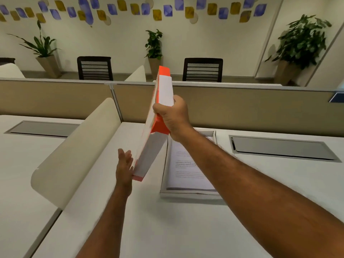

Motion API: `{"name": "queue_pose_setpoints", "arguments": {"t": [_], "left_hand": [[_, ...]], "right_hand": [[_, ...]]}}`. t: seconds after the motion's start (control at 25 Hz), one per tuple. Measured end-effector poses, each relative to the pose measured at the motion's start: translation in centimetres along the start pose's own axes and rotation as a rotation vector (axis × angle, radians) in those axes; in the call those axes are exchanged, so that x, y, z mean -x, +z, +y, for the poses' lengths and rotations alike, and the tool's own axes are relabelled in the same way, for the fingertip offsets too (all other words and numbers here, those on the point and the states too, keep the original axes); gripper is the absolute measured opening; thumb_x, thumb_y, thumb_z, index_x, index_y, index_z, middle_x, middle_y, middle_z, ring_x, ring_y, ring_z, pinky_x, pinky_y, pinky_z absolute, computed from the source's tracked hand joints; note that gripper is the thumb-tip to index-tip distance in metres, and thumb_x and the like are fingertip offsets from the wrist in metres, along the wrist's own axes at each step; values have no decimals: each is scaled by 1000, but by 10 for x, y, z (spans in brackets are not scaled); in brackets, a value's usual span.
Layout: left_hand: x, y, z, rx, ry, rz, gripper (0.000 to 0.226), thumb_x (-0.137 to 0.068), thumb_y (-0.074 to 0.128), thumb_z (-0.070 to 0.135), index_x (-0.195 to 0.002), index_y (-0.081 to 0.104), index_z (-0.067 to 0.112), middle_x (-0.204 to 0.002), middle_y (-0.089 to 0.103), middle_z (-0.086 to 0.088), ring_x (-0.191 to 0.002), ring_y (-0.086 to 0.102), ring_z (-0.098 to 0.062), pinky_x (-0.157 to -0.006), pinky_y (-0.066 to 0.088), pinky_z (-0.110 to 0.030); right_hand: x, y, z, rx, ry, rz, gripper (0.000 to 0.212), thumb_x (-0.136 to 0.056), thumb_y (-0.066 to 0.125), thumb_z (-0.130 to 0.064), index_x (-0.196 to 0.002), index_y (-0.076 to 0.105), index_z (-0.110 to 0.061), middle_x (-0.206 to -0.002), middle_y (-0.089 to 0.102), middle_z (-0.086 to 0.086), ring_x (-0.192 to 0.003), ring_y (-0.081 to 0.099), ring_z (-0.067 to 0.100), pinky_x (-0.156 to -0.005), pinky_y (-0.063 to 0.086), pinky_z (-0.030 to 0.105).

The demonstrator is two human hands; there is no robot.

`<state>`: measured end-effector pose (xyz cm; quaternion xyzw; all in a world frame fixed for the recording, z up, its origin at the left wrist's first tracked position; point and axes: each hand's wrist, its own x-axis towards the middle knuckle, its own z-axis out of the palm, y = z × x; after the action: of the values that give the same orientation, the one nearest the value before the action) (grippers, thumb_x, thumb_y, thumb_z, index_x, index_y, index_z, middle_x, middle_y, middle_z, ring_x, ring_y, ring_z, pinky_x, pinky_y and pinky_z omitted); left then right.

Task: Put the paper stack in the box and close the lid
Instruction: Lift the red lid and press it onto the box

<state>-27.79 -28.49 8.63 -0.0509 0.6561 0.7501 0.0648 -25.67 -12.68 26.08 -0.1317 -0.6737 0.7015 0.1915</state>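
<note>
An open shallow white box [188,194] lies on the white desk, with a stack of printed paper [186,170] inside it. An orange and white lid [151,146] is held tilted nearly upright in the air, just left of the box. My right hand [172,116] grips the lid's edge around its middle. My left hand [124,167] is flat with its fingers apart, touching the lid's lower corner from the left. My right forearm crosses over the box's right side and hides part of the paper.
A curved cream divider [78,151] stands on the desk to the left. Grey cable hatches [283,148] [42,128] sit in the desks. A beige partition [242,110] runs along the back edge, with chairs and potted plants beyond.
</note>
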Motion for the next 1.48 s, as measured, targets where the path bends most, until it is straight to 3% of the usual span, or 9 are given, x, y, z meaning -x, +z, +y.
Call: {"name": "queue_pose_setpoints", "arguments": {"t": [0.12, 0.2, 0.32, 0.4, 0.52, 0.64, 0.76, 1.2, 1.48], "left_hand": [[-8, -7, -12, 213, -323, -125, 78, -93, 35, 62, -149, 30, 8, -139, 47, -9, -126, 50, -31, -104, 42, -49], [-10, -4, -20, 188, -320, -143, 64, -97, 44, 47, -145, 37, 6, -135, 53, -12, -118, 58, -28, -101, 47, -46], [-10, 9, -28, 161, -269, -190, 38, -96, 53, 28, -124, 60, 4, -103, 70, -10, -81, 71, -16, -69, 58, -32], [-10, 18, -33, 83, -249, -204, 37, -96, 53, 27, -125, 61, 6, -104, 70, -11, -84, 70, -21, -60, 58, -32], [-10, 29, -40, -34, -165, -202, 32, -96, 54, 24, -127, 56, 17, -114, 65, -8, -95, 66, -25, -65, 58, -32], [-12, 38, -45, -143, -100, -216, 40, -95, 56, 26, -134, 47, 24, -119, 62, -1, -100, 65, -26, -71, 60, -35], [-18, 47, -52, -278, -97, -218, 50, -94, 57, 27, -142, 42, 20, -127, 58, -4, -102, 64, -27, -76, 59, -38], [-1, 57, -99, -446, 25, -226, 61, -94, 59, 25, -149, 31, 22, -144, 46, -4, -109, 57, -21, -76, 54, -26], [1, 52, -110, -557, 102, -233, 63, -94, 57, 29, -150, 30, 22, -147, 43, -1, -112, 53, -15, -85, 50, -25]], "right_hand": [[-2, -43, 12, -101, 54, 38, 40, -80, 68, -6, -116, 55, 4, -100, 60, 15, -89, 60, 26, -71, 53, 37], [-2, -66, 23, -156, 109, 78, 39, -78, 67, -7, -114, 57, 6, -97, 60, 16, -84, 59, 28, -69, 51, 38], [-1, -102, 42, -176, 160, 106, 35, -73, 64, -13, -104, 60, 3, -90, 61, 14, -78, 58, 28, -67, 52, 40], [1, -123, 58, -165, 201, 107, 23, -74, 60, -17, -93, 59, -5, -85, 60, 11, -77, 58, 27, -65, 52, 38], [4, -152, 84, -58, 251, 73, 29, -73, 55, -29, -97, 54, -12, -93, 58, 12, -79, 58, 25, -61, 46, 30], [7, -176, 117, 87, 265, 46, 34, -94, 51, -31, -126, 43, -28, -118, 58, 2, -94, 64, 21, -67, 49, 24], [13, -195, 146, 187, 319, 45, 48, -99, 46, -30, -145, 35, -25, -139, 52, 2, -104, 62, 18, -73, 49, 23], [32, -232, 219, 162, 415, -38, 58, -97, 48, -10, -149, 29, -26, -133, 57, 2, -100, 66, 18, -67, 58, 21], [39, -242, 248, 264, 355, -62, 61, -98, 52, -22, -152, 25, -27, -142, 51, 1, -114, 62, 21, -85, 60, 32]]}}
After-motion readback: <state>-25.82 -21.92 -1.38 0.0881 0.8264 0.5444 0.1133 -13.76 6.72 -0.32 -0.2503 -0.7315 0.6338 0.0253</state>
